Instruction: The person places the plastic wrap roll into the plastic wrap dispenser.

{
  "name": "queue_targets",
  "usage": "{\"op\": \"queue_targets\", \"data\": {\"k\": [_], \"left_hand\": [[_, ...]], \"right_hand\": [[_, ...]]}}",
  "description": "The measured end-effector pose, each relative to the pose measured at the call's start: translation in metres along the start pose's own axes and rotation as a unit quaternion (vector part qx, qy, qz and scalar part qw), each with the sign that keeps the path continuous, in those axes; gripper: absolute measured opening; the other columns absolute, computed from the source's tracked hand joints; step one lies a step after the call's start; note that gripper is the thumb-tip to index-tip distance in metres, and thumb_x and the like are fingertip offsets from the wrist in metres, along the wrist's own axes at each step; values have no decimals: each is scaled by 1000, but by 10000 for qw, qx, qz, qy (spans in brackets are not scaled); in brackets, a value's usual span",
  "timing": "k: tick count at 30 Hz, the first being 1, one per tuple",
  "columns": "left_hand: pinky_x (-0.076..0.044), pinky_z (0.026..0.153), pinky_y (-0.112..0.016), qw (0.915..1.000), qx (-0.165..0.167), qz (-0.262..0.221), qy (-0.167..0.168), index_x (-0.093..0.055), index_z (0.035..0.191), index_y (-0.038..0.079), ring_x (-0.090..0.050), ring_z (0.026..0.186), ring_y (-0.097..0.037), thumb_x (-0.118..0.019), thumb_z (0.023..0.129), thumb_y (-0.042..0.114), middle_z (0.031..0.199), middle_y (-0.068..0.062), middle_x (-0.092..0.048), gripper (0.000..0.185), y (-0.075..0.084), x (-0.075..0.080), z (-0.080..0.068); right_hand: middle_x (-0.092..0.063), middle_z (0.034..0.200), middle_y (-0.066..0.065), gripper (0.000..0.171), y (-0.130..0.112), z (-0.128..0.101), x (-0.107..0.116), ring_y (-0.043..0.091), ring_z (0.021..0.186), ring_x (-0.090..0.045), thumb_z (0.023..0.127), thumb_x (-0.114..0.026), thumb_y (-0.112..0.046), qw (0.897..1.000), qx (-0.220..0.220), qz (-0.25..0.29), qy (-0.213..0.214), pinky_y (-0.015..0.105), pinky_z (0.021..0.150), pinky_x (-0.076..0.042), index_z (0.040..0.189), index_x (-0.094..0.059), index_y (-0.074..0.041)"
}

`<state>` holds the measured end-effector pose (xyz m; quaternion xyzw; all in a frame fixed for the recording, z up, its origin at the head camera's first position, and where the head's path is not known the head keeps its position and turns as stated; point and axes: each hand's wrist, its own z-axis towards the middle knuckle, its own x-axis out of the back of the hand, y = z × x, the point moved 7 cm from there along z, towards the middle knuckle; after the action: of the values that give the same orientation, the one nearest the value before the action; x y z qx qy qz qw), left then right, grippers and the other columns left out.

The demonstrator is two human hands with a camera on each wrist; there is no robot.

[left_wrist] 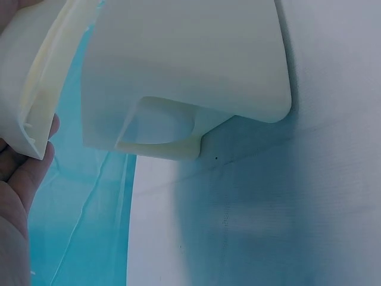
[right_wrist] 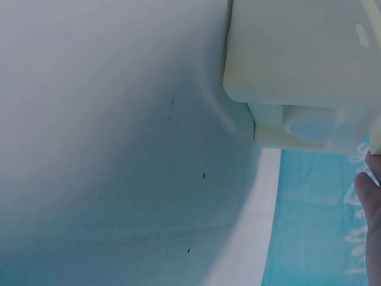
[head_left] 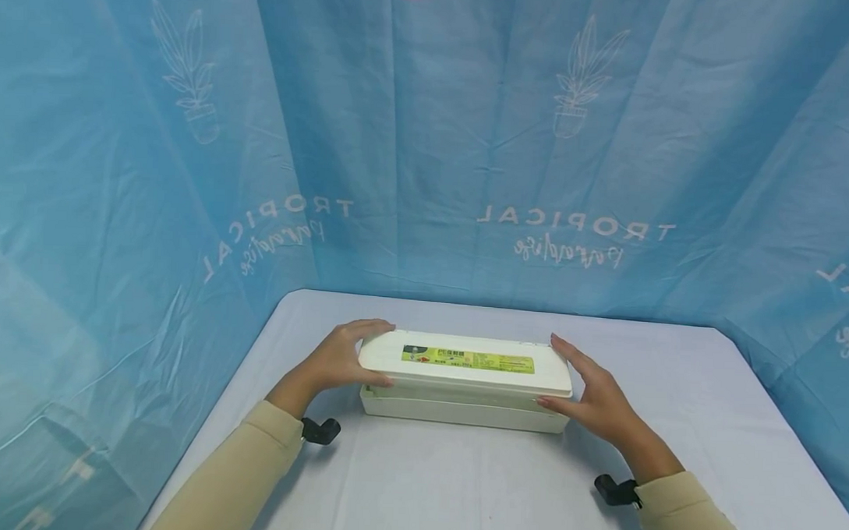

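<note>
A long white plastic box (head_left: 465,411) lies crosswise at the middle of a table (head_left: 459,484) draped in a pale cloth, its lid (head_left: 463,364) lifted a little clear of the base and carrying a yellow-green label (head_left: 467,359) whose print is too small to read. The left hand (head_left: 340,359) grips the lid's end at nine o'clock, fingers hooked over the far edge and thumb along the near side. At three o'clock the right hand (head_left: 592,392) presses that end with fingers nearly straight, thumb low against the side. The left wrist camera shows the lid's rim (left_wrist: 36,89) resting against the fingertips (left_wrist: 27,173), and a recessed handle (left_wrist: 158,128) moulded into the end of the box. The right wrist camera shows the other end (right_wrist: 297,53) over the cloth. Tan sleeves (head_left: 249,462) cover both forearms, each wearing a small black device (head_left: 319,430) at the wrist. A blue curtain (head_left: 429,140) rings the table from nine to three o'clock, printed with potted plants and, mirrored, "TROPICAL paradise".
</note>
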<state>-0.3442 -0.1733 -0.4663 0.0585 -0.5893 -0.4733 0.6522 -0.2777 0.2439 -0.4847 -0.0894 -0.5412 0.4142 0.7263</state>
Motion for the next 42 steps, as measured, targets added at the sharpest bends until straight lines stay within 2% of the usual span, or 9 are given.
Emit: {"op": "queue_targets", "data": {"k": [6,10,13,14,18,22,29,37,42], "left_hand": [[-45,109,-60,10000,37,11,-48,-64,146,17,-52,138,-28,-99,63,58,149,-2,-59,99,-1,-5,-4],[-44,110,-60,10000,36,-4,-25,-64,146,17,-52,139,-26,-98,62,61,148,1,-59,101,-1,-7,-7],[-43,111,-58,10000,41,-29,-14,-64,146,16,-52,139,-25,-99,62,60,148,2,-59,101,1,-8,-9],[-43,111,-58,10000,47,-40,-11,-64,147,15,-52,139,-24,-99,62,59,147,3,-59,101,1,-9,-9],[-43,111,-59,9999,66,-97,4,-63,147,13,-52,139,-26,-99,62,59,148,1,-59,103,2,-10,-13],[-42,111,-60,9998,156,-97,-7,-63,147,14,-51,139,-27,-99,61,61,148,1,-59,104,1,-12,-16],[-43,111,-59,9997,243,-58,-44,-63,147,16,-51,139,-26,-101,60,57,148,2,-59,103,-1,-16,-19],[-42,112,-59,9997,219,12,-59,-63,148,14,-50,140,-27,-102,61,52,150,0,-58,103,-2,-20,-20],[-41,112,-59,9996,283,21,-80,-62,148,17,-49,141,-26,-102,61,51,150,1,-57,102,-2,-22,-21]], "right_hand": [[-44,163,7,106,-4,-4,3,34,148,-40,77,-97,-36,9999,39,37,100,60,114,-38,164,-40,-19],[-45,162,6,106,-3,-7,3,33,147,-41,76,-98,-37,9998,69,64,146,36,119,-35,163,-42,-19],[-45,162,6,105,-3,-9,3,33,147,-42,75,-98,-36,9998,95,69,162,29,118,-32,163,-42,-18],[-45,162,6,105,-3,-9,3,33,147,-42,75,-98,-36,9998,90,66,160,31,118,-33,163,-42,-18],[-45,162,6,105,-4,-10,2,34,146,-43,75,-98,-36,9999,36,46,113,54,115,-39,163,-42,-19],[-45,162,4,106,-3,-11,0,33,147,-42,75,-98,-40,9999,-58,106,56,63,112,-39,163,-41,-22],[-45,162,2,107,0,-16,-1,30,147,-42,74,-98,-42,9999,-80,63,72,58,114,-39,163,-42,-24],[-44,162,2,107,0,-20,-1,30,147,-42,74,-98,-40,9999,-88,70,62,29,118,-32,163,-42,-24],[-44,162,3,106,0,-21,-2,32,147,-42,74,-99,-36,9999,-108,95,27,37,119,-35,163,-42,-22]]}}
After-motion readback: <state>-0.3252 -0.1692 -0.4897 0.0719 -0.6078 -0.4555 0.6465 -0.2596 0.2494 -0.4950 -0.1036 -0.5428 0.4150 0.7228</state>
